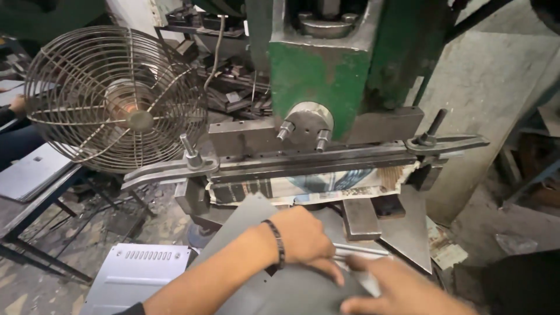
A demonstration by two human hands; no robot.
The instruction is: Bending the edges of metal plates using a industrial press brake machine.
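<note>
At the bottom of the view, a grey sheet-metal panel [274, 291] lies flat on the bed of a green press machine [315, 76], its far edge pointing toward the gap under the long dark steel blade bar [315, 163]. The left hand [303, 239], with a dark bracelet at the wrist, rests palm-down on the panel, fingers together and curled over a narrow bright strip [359, 251] near the panel's right edge. The right hand [402, 286] lies flat just beside it, fingers together and pressing on the same area; whether it pinches the strip cannot be told.

Judging from this, good work calls for the sheet to sit flat and square to the bar, with both hands kept on the near side, well back from the blade line.

Crumpled printed paper [326, 186] is stuffed under the bar, right where the sheet's leading edge would enter. A steel block [359, 219] sits on the bed just beyond the hands. To the left stands a round wire-caged fan [114, 99]. Below it, a pale slotted panel [137, 274] lies near the floor. Another person's arm [14, 108] shows at the far left edge.
</note>
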